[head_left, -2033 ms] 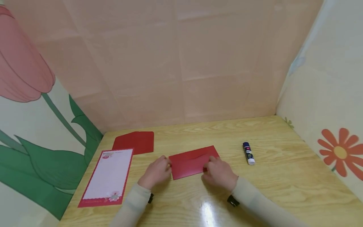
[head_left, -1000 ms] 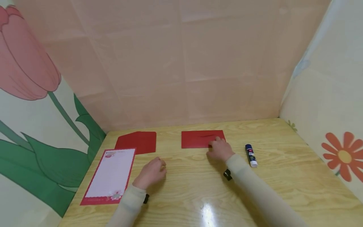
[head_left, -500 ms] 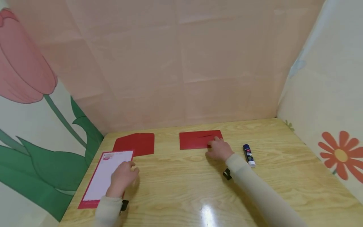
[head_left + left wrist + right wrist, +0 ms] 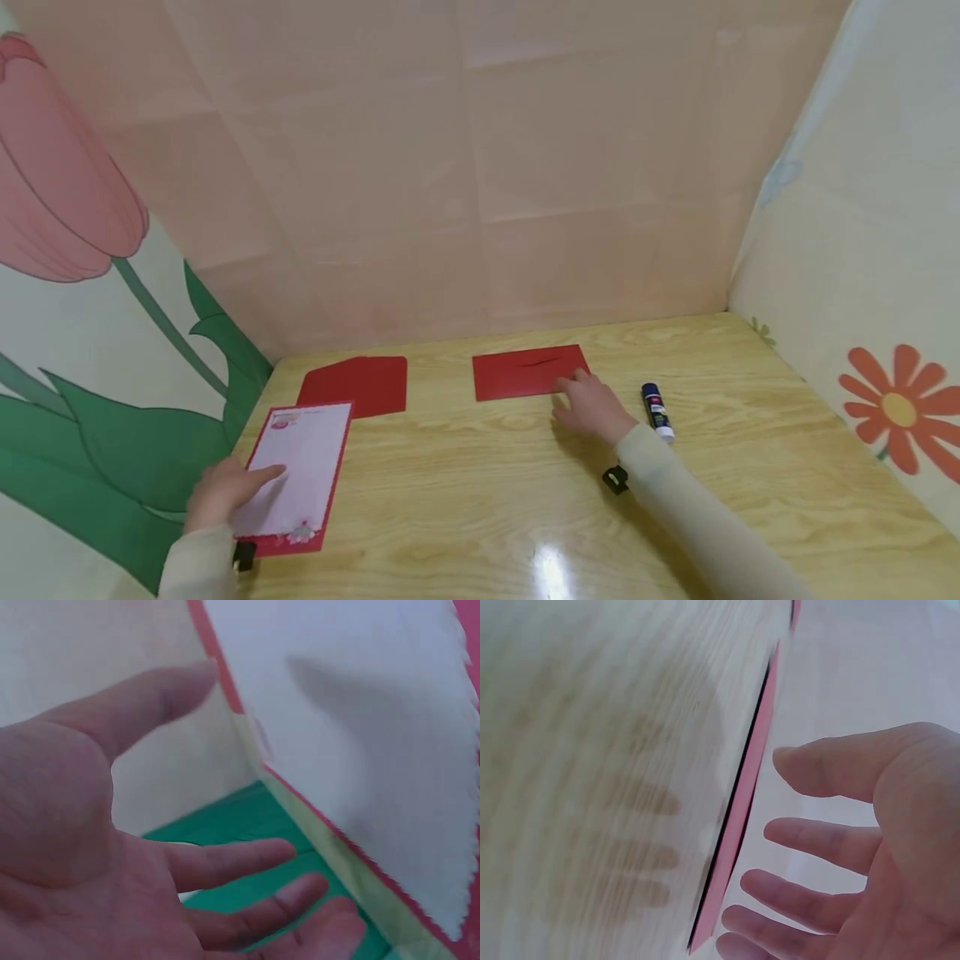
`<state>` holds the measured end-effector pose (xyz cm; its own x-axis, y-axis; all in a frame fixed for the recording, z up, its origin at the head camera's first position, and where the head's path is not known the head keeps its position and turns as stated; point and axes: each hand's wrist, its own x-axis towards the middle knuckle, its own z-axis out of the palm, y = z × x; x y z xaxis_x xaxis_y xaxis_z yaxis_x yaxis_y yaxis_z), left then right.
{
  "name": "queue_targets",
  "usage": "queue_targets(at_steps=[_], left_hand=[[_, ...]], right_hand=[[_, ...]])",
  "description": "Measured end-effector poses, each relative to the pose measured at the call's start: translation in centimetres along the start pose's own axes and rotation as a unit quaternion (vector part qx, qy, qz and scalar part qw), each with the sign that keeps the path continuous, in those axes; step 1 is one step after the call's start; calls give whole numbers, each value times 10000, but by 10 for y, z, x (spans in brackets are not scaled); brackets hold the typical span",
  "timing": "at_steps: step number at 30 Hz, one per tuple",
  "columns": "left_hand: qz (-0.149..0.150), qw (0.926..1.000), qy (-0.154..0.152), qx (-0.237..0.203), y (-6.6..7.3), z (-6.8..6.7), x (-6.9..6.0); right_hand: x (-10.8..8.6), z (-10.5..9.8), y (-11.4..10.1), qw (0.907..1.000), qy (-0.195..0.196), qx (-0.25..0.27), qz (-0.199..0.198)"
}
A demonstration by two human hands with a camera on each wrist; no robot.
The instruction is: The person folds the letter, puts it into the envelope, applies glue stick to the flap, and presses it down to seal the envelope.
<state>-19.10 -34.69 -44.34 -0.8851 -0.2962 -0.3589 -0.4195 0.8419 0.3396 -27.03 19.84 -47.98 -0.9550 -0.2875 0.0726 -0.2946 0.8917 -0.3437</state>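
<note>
My left hand is over the left edge of a white sheet with a pink-red border; in the left wrist view the thumb and fingers of the hand are spread beside the sheet, holding nothing. At the back centre a red envelope lies flat, a slit-like line across its upper part. Beside its lower right corner is my right hand. The right wrist view shows that hand with fingers apart and the envelope seen edge-on, a gap between them.
Another red envelope lies at the back left, partly under the sheet's top edge. A glue stick with a dark cap lies right of my right hand. The wooden table meets a covered wall behind and painted walls at both sides.
The central envelope has moved back from between my hands. My left hand has gone left to the sheet's far edge. My right hand has let go of the envelope and drawn back slightly.
</note>
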Motion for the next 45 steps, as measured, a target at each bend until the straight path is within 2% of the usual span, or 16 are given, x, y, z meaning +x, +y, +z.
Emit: queue_targets(at_steps=[2, 5, 12, 19, 23, 30, 38, 41, 45], left_hand=[[-174, 9996, -216, -97, -2, -1, 3], [-336, 9985, -371, -198, -3, 1, 9], [-613, 9966, -322, -441, 3, 3, 13], [-515, 9958, -450, -613, 0, 0, 17], [-555, 9950, -516, -644, -5, 1, 20], [-672, 9937, -405, -799, -7, 5, 22], [-406, 9944, -424, -879, -13, 6, 19], [-167, 9950, -269, -946, -18, 6, 18], [146, 9915, -50, -1292, -26, 6, 17]], right_hand=[[-6, -1, 1, 10000, 63, -30, -35], [-14, -3, 4, 9999, 96, -15, -62], [-27, -4, 11, 9998, 9, 152, 93], [-29, -6, 11, 9997, 14, 229, 45], [-29, -6, 9, 9997, 40, 247, -23], [-30, -8, 6, 9996, 56, 256, -88], [-31, -8, 0, 9992, 80, 330, -215], [-32, -5, -1, 9992, 87, 300, -239], [-32, -3, -2, 9990, 93, 266, -358]])
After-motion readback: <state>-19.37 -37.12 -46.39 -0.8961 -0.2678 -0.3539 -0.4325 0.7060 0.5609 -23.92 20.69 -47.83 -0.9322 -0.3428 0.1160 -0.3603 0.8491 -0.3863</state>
